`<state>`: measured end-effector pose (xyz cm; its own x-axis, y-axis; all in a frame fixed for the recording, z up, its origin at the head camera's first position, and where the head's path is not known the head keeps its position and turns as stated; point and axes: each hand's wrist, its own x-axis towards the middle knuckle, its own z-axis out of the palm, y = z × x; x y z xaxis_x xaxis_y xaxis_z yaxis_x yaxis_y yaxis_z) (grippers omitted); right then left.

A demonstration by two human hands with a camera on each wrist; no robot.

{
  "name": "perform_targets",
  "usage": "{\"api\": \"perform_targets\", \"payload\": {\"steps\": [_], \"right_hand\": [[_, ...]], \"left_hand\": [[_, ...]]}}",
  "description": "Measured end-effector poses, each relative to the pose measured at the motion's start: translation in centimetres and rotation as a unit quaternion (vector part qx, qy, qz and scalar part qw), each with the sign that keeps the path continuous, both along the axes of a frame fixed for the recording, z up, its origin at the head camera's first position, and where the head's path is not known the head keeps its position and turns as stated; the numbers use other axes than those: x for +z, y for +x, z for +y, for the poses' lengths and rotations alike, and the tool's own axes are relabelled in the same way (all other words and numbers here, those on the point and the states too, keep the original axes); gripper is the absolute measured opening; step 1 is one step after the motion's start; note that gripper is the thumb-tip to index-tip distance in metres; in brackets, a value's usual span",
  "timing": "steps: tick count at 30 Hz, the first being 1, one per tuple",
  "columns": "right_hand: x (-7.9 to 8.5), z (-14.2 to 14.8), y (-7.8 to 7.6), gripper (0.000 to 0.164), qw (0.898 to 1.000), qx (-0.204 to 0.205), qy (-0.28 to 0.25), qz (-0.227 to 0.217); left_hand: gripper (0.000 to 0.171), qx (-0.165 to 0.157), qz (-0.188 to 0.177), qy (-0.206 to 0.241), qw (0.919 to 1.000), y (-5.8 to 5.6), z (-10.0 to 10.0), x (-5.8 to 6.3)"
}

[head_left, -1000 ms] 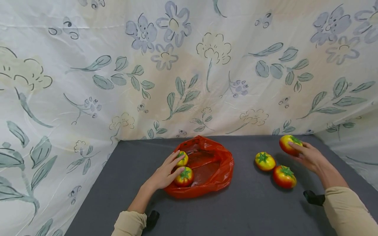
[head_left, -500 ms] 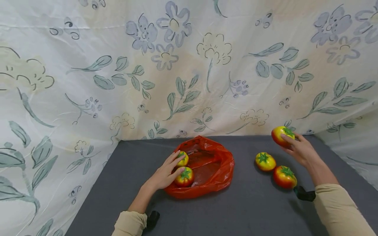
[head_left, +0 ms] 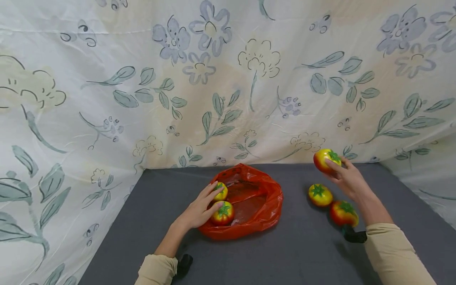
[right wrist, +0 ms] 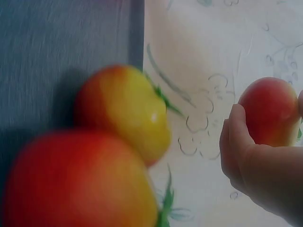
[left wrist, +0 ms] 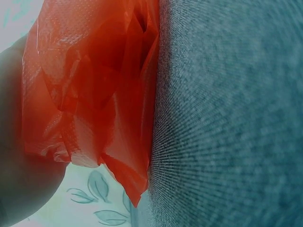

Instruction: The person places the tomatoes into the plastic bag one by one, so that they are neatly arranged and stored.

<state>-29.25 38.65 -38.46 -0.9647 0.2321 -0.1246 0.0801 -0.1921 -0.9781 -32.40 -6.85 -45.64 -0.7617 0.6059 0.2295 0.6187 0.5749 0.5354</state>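
Note:
My right hand (head_left: 350,180) grips a red and yellow tomato (head_left: 325,160) with a green leafy top, raised above the back of the table. The right wrist view shows the same tomato (right wrist: 270,111) between fingers and thumb. Left of centre lies a crumpled red plastic bag (head_left: 265,221), its mouth spread wide. Two tomatoes sit inside it at the left, a nearer one (head_left: 222,213) and a farther one (head_left: 221,191). Over the bag's left edge rests my left hand (head_left: 196,209), fingers extended across these tomatoes. In the left wrist view the bag (left wrist: 90,94) covers much of that hand.
Two more tomatoes lie on the dark grey table (head_left: 270,257) below the right hand: a yellower one (head_left: 320,195) and a redder one (head_left: 343,213). A black wrist camera (head_left: 354,234) overlaps the redder one. Flower-patterned cloth (head_left: 221,99) hangs behind and at the sides.
The right hand has moved left and upward with its tomato, away from the table's right side. The left hand, the bag and the other tomatoes have stayed put.

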Motion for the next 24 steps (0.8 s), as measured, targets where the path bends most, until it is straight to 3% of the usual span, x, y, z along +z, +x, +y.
{"api": "perform_targets", "payload": {"steps": [10, 16, 24], "right_hand": [[0.0, -2.5, 0.2, 0.103, 0.997, 0.022, -0.072, -0.009], [0.0, -3.9, 0.2, 0.099, 0.998, 0.038, -0.059, 0.003], [-0.5, -5.6, 0.1, 0.081, 0.998, 0.053, -0.024, 0.017]], "left_hand": [[0.059, -0.002, 0.003, -0.002, 1.0, 0.1, 0.0, 0.0], [0.059, -0.006, 0.004, -0.001, 1.0, 0.2, -0.1, 0.2], [0.06, -0.002, -0.001, -0.006, 1.0, 0.2, 0.0, 0.2]]}}
